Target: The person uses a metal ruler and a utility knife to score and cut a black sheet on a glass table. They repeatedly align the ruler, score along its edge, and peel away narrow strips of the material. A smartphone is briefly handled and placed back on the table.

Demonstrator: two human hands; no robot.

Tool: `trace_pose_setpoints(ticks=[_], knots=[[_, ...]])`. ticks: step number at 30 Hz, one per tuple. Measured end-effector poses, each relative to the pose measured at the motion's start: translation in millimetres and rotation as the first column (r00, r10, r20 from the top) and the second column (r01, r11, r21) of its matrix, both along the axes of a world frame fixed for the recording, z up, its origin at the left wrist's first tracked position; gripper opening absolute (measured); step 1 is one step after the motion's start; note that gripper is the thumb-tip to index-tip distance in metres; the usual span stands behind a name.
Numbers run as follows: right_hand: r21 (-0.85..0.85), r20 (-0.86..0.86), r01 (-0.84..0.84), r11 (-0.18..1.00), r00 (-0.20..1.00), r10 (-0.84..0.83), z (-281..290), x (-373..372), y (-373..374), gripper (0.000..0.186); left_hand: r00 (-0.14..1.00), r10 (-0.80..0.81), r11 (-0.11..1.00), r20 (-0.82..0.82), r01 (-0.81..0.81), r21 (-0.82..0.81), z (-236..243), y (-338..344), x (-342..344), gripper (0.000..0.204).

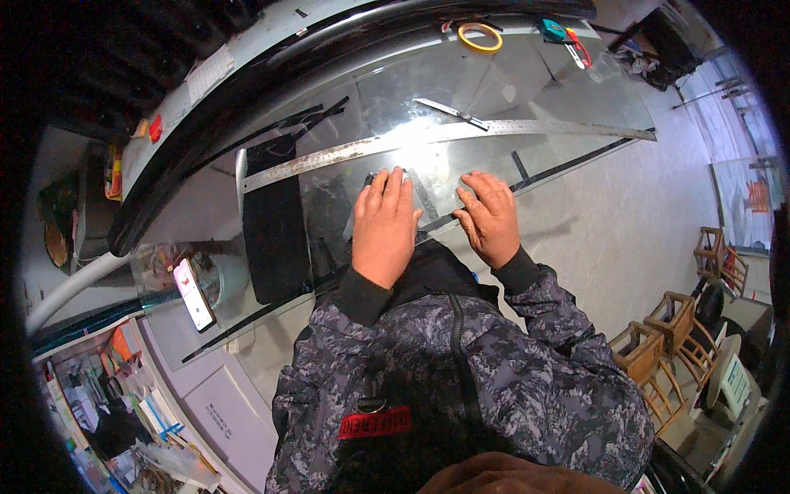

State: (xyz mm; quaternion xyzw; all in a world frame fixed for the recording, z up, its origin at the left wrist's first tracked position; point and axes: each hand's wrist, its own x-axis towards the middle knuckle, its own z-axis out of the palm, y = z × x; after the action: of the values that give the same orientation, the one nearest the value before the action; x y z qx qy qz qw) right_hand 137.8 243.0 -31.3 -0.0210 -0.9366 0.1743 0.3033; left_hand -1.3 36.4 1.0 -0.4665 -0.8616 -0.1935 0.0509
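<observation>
One left hand point(385, 235) lies flat, right hand point(492, 216) loosely parted, neither visibly gripping; steel ruler point(559, 128) lies crosswise beyond, nearer left.

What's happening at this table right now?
A person in a camouflage-patterned jacket has both bare hands at a glass tabletop. The left hand is spread palm down; what lies under it is mostly hidden. The right hand is at the near edge, but whether it touches the glass is unclear. Beyond the hands, a metal ruler lies across the tabletop, with a utility knife at its far edge and a yellow tape roll farther back. A smartphone is off to the left.
</observation>
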Motion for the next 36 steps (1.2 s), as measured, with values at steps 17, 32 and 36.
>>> trace_pose_setpoints(ticks=[17,32,36], knots=[[-0.233,-0.013,-0.086,0.969,0.996,0.085,8,-16,26,0.031,0.835,-0.417,0.858,0.360,0.231,0.458,22,-40,41,0.034],[-0.603,0.094,-0.183,0.777,0.950,0.296,26,-90,26,0.037,-0.764,-0.478,0.870,0.434,-0.481,0.111,-137,-11,49,0.056],[-0.643,0.148,-0.212,0.736,0.908,0.392,33,-75,24,0.043,-0.716,-0.613,0.787,0.334,-0.516,0.337,-126,2,39,0.070]])
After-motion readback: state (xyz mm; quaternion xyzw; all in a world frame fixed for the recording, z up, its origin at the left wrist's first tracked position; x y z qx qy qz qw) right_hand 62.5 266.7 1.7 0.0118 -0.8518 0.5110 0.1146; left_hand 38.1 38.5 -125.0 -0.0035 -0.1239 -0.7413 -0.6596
